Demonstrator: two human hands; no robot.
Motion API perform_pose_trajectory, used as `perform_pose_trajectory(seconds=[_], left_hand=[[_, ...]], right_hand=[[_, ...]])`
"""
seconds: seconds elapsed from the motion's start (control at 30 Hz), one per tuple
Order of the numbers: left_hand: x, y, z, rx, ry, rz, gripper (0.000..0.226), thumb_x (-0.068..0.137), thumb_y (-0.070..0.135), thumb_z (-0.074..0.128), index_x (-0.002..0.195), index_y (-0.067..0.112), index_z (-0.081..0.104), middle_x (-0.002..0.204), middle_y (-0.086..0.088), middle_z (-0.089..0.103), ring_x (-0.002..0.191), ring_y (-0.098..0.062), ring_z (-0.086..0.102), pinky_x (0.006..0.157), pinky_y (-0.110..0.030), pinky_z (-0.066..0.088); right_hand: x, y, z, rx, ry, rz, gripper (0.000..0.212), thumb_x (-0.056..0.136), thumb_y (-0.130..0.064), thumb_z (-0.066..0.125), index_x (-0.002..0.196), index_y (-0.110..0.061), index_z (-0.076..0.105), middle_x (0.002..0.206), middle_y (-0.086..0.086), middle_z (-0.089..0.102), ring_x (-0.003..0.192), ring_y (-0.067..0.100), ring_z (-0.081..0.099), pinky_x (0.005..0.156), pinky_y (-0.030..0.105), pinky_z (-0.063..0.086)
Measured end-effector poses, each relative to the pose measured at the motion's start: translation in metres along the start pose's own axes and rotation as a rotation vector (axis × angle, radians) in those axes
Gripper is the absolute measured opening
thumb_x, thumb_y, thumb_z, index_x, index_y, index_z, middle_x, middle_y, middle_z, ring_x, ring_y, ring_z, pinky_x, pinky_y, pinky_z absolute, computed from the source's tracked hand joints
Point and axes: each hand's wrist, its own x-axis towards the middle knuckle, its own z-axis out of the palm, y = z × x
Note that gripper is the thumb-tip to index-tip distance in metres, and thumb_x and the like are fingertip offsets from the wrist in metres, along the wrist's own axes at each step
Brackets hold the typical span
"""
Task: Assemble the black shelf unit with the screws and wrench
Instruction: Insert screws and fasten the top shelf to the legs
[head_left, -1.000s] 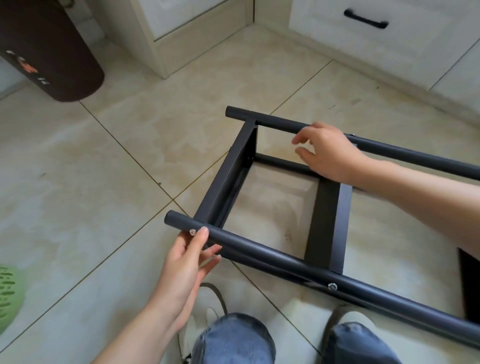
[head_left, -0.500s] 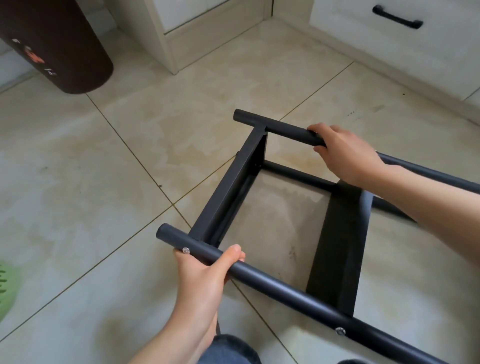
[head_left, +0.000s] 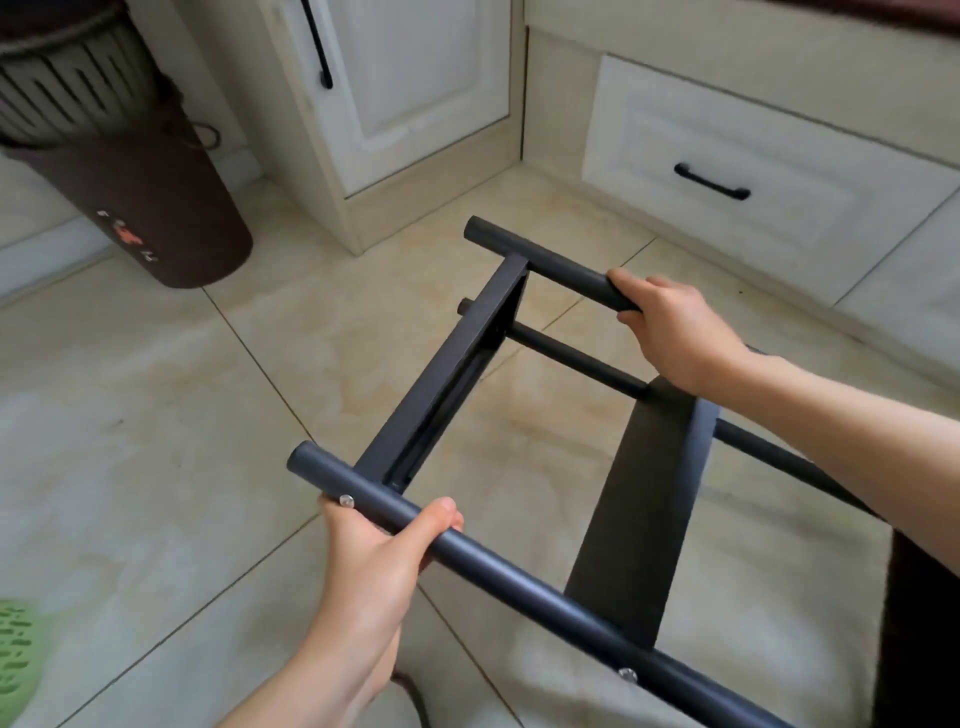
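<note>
Black shelf unit (head_left: 483, 358) is half built at this point: matte dark round tubes with flat crosspieces bolted between them, and it's up off the tiled floor (head_left: 156, 415), carried on its side in front of the person. Left hand (head_left: 379, 561) grips the near tube (head_left: 467, 551) with fingers wrapped under and thumb over the top, right beside a silver screw head (head_left: 346, 501) near the tube's end. A second screw head (head_left: 628, 674) sits further along the same tube, where the wide flat panel (head_left: 644, 519) meets it. Right hand (head_left: 675, 332) holds the far tube (head_left: 550, 265), fingers curled over it. A lower tube (head_left: 571, 356) runs underneath, between the two crosspieces.

Compared with half a second back, the frame has come up higher and closer to the camera, and both hands keep the same grips on the same tubes. A second ago the left hand was only touching the screw with loose fingers and the right was just reaching for the far tube.

Room stuff, left to right: something green with slots (head_left: 15, 660) at the bottom left edge, a brown bin (head_left: 156, 208) with a ribbed grey liner, a cream cabinet door (head_left: 415, 78) with a black bar handle, then a white drawer (head_left: 753, 171) with a black pull. Floor is beige glossy tile with dark grout lines.
</note>
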Motion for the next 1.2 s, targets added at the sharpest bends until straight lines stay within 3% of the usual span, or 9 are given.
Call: perform_pose_trajectory(seconds=[0.13, 0.3, 0.43, 0.63, 0.77, 0.87, 0.97, 1.07, 1.2], left_hand=[[-0.009, 0.055, 0.009, 0.058, -0.057, 0.154, 0.061, 0.078, -0.005, 0.078, 0.117, 0.026, 0.040, 0.106, -0.026, 0.067, 0.088, -0.031, 0.074, 0.079, -0.036, 0.059], [-0.022, 0.119, 0.011, 0.088, -0.112, 0.312, 0.079, 0.079, -0.003, 0.079, 0.130, 0.036, 0.034, 0.123, -0.021, 0.061, 0.107, -0.032, 0.068, 0.101, -0.048, 0.051], [-0.029, 0.155, 0.011, 0.144, -0.170, 0.441, 0.090, 0.076, 0.002, 0.083, 0.128, 0.051, 0.030, 0.123, -0.007, 0.058, 0.104, -0.019, 0.070, 0.091, -0.032, 0.056], [-0.041, 0.184, 0.024, 0.228, -0.283, 0.629, 0.086, 0.076, 0.008, 0.085, 0.130, 0.054, 0.036, 0.126, -0.002, 0.058, 0.102, -0.010, 0.068, 0.071, -0.007, 0.051], [-0.060, 0.200, 0.043, 0.252, -0.383, 0.749, 0.079, 0.077, 0.001, 0.081, 0.120, 0.053, 0.040, 0.116, 0.001, 0.058, 0.094, 0.007, 0.066, 0.067, -0.005, 0.050], [-0.079, 0.205, 0.059, 0.281, -0.449, 0.793, 0.079, 0.079, -0.004, 0.078, 0.133, 0.036, 0.036, 0.113, -0.005, 0.055, 0.086, 0.008, 0.066, 0.066, -0.005, 0.050], [-0.099, 0.208, 0.073, 0.314, -0.524, 0.816, 0.078, 0.081, -0.008, 0.075, 0.136, 0.027, 0.034, 0.106, -0.009, 0.058, 0.077, 0.001, 0.068, 0.066, -0.008, 0.051], [-0.116, 0.209, 0.084, 0.363, -0.588, 0.857, 0.076, 0.083, -0.004, 0.075, 0.132, 0.036, 0.034, 0.123, -0.018, 0.052, 0.085, -0.012, 0.070, 0.070, -0.008, 0.051], [-0.130, 0.209, 0.099, 0.437, -0.653, 0.899, 0.077, 0.084, 0.000, 0.076, 0.117, 0.057, 0.036, 0.129, -0.016, 0.050, 0.089, -0.007, 0.071, 0.070, -0.005, 0.050]], right_hand=[[0.014, -0.017, -0.062, 0.032, 0.127, 0.010, 0.043, 0.101, -0.015, 0.049, 0.143, -0.022, 0.040, 0.100, 0.004, 0.049, 0.089, 0.028, 0.051, 0.073, 0.037, 0.044], [0.010, -0.036, -0.129, 0.096, 0.223, 0.078, 0.050, 0.102, -0.018, 0.049, 0.150, -0.025, 0.035, 0.114, 0.005, 0.055, 0.097, 0.027, 0.053, 0.083, 0.041, 0.048], [-0.006, -0.046, -0.168, 0.158, 0.297, 0.128, 0.052, 0.101, -0.015, 0.052, 0.150, -0.025, 0.036, 0.127, 0.008, 0.057, 0.110, 0.028, 0.055, 0.090, 0.037, 0.044], [-0.054, -0.044, -0.206, 0.237, 0.430, 0.206, 0.059, 0.096, -0.006, 0.058, 0.150, -0.018, 0.037, 0.137, 0.011, 0.056, 0.125, 0.029, 0.052, 0.100, 0.030, 0.034], [-0.097, -0.034, -0.228, 0.266, 0.502, 0.273, 0.059, 0.095, -0.003, 0.059, 0.149, -0.017, 0.038, 0.134, 0.009, 0.057, 0.121, 0.026, 0.053, 0.098, 0.028, 0.033], [-0.132, -0.029, -0.240, 0.327, 0.532, 0.327, 0.056, 0.095, -0.003, 0.059, 0.145, -0.020, 0.042, 0.118, 0.001, 0.058, 0.105, 0.015, 0.051, 0.091, 0.029, 0.036], [-0.167, -0.024, -0.249, 0.387, 0.570, 0.390, 0.050, 0.094, -0.004, 0.061, 0.138, -0.021, 0.046, 0.107, -0.005, 0.056, 0.101, 0.018, 0.055, 0.086, 0.035, 0.044], [-0.201, -0.018, -0.257, 0.429, 0.593, 0.454, 0.044, 0.094, -0.004, 0.062, 0.131, -0.022, 0.047, 0.093, -0.011, 0.055, 0.097, 0.022, 0.059, 0.082, 0.048, 0.055], [-0.240, -0.013, -0.261, 0.446, 0.609, 0.521, 0.039, 0.091, -0.003, 0.066, 0.121, -0.021, 0.047, 0.089, -0.010, 0.055, 0.094, 0.026, 0.060, 0.081, 0.056, 0.056]])
